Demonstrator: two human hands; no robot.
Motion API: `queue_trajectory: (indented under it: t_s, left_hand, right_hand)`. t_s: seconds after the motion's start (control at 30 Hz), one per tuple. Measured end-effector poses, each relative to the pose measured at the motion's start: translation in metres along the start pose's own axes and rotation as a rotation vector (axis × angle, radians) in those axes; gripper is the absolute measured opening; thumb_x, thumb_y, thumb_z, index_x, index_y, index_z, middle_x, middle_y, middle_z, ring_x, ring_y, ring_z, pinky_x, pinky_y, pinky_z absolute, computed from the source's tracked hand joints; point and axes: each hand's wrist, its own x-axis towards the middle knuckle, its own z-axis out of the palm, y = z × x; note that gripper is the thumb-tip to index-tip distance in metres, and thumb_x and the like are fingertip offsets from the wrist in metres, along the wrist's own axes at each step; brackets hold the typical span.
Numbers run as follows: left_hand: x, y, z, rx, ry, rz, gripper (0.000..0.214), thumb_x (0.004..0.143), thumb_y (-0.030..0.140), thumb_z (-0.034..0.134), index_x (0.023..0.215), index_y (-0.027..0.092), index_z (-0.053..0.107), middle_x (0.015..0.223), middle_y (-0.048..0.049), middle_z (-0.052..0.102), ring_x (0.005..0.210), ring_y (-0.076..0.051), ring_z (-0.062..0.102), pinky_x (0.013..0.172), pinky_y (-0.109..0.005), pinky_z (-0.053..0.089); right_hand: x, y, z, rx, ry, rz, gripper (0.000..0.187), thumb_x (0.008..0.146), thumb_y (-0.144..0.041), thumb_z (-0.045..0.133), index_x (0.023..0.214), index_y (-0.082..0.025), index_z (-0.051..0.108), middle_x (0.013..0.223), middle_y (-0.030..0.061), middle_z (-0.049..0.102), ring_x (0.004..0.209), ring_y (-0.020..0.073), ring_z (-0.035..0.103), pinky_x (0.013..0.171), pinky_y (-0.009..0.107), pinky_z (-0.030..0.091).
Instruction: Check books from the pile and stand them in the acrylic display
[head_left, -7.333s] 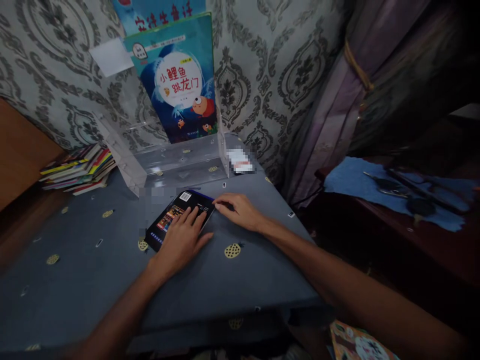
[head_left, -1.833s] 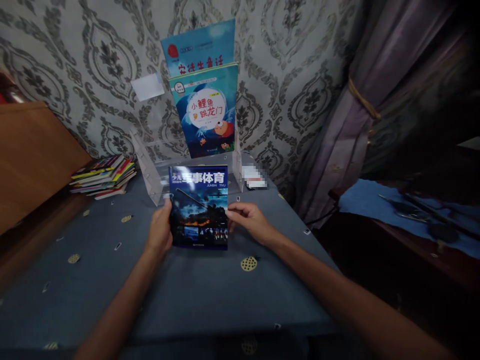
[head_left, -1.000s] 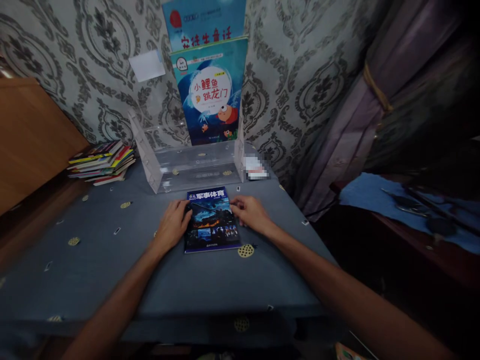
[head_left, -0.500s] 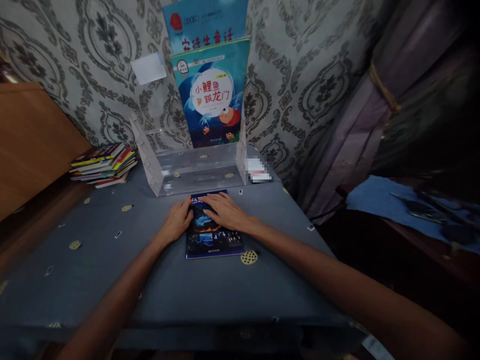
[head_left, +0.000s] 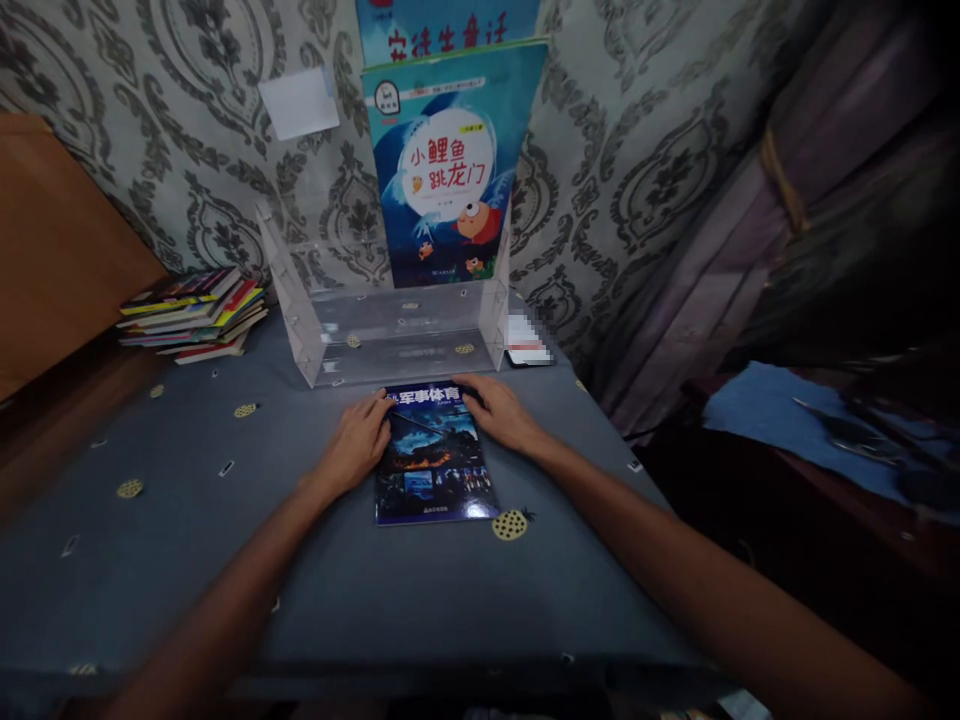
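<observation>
A dark blue book (head_left: 435, 450) with a tank and flames on its cover lies flat on the cloth-covered table. My left hand (head_left: 360, 437) rests along its upper left edge, fingers stretched out and touching the border. At the upper right corner, my right hand (head_left: 499, 410) lies with its fingers extended over the edge and the thumb apart. Neither hand is closed around the book. Just behind it stands a clear acrylic rack (head_left: 405, 325). A blue-green picture book (head_left: 457, 170) with a red fish leans upright in the rack, partly covering another blue book (head_left: 450, 30).
A pile of books (head_left: 195, 310) sits at the back left beside a brown wooden panel (head_left: 67, 220). A phone-like object (head_left: 529, 340), partly blurred out, lies right of the rack. Off the table's right side are a curtain (head_left: 697, 270) and a blue cloth (head_left: 780, 410).
My right hand has slid right, from the middle of the cover to its right edge, uncovering the title. My left hand stays at the left edge. The camera view has shifted slightly.
</observation>
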Motion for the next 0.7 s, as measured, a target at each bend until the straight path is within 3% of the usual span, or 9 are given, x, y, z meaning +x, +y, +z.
queue_trajectory:
  t_s: [0.13, 0.23, 0.33, 0.43, 0.57, 0.7]
  left_hand:
    - [0.008, 0.010, -0.010, 0.127, -0.050, -0.011, 0.041, 0.092, 0.013, 0.044, 0.130, 0.016, 0.059, 0.147, -0.0152, 0.055, 0.140, -0.029, 0.047, 0.114, -0.047, 0.038]
    - [0.020, 0.028, -0.014, 0.214, -0.094, -0.023, 0.035, 0.090, 0.011, 0.045, 0.119, 0.015, 0.064, 0.134, -0.0160, 0.064, 0.128, -0.030, 0.057, 0.108, -0.046, 0.042]
    - [0.032, 0.051, -0.010, 0.252, -0.114, -0.022, 0.029, 0.098, 0.023, 0.043, 0.112, 0.013, 0.067, 0.121, -0.0180, 0.068, 0.114, -0.031, 0.063, 0.101, -0.045, 0.046]
    - [0.040, 0.069, -0.004, 0.277, -0.094, -0.030, 0.037, 0.102, 0.038, 0.042, 0.113, 0.012, 0.067, 0.118, -0.0197, 0.068, 0.113, -0.033, 0.063, 0.098, -0.044, 0.047]
    - [0.046, 0.076, -0.008, 0.229, -0.132, -0.067, 0.039, 0.102, 0.041, 0.042, 0.106, 0.012, 0.067, 0.109, -0.0195, 0.071, 0.106, -0.033, 0.065, 0.091, -0.042, 0.048]
    - [0.043, 0.077, -0.013, 0.223, -0.180, -0.053, 0.045, 0.096, 0.055, 0.050, 0.105, 0.014, 0.067, 0.107, -0.0183, 0.071, 0.104, -0.033, 0.065, 0.089, -0.040, 0.049]
  right_hand:
    - [0.003, 0.008, 0.002, 0.086, 0.006, 0.020, 0.043, 0.092, -0.014, 0.047, 0.131, -0.021, 0.062, 0.130, 0.0088, 0.068, 0.121, 0.0243, 0.062, 0.107, 0.047, 0.047]
    - [0.004, 0.010, 0.002, 0.091, 0.018, 0.019, 0.046, 0.090, -0.012, 0.046, 0.132, -0.022, 0.061, 0.130, 0.0082, 0.068, 0.122, 0.0238, 0.061, 0.108, 0.047, 0.046]
    - [0.004, 0.006, 0.002, 0.056, 0.021, 0.026, 0.045, 0.090, -0.011, 0.046, 0.132, -0.018, 0.061, 0.131, 0.0111, 0.067, 0.124, 0.0254, 0.059, 0.110, 0.048, 0.043]
    - [0.004, -0.002, -0.001, 0.028, 0.041, 0.044, 0.039, 0.093, -0.014, 0.047, 0.128, -0.016, 0.063, 0.130, 0.0129, 0.067, 0.123, 0.0259, 0.058, 0.109, 0.046, 0.043]
    - [0.004, -0.015, -0.010, 0.081, 0.063, 0.101, 0.032, 0.103, -0.026, 0.041, 0.119, -0.018, 0.067, 0.099, 0.0078, 0.074, 0.099, 0.0223, 0.066, 0.094, 0.037, 0.048]
    - [0.003, -0.026, -0.015, 0.155, 0.017, 0.088, 0.035, 0.106, -0.032, 0.038, 0.103, -0.018, 0.070, 0.070, 0.0007, 0.068, 0.077, 0.0178, 0.065, 0.079, 0.029, 0.047]
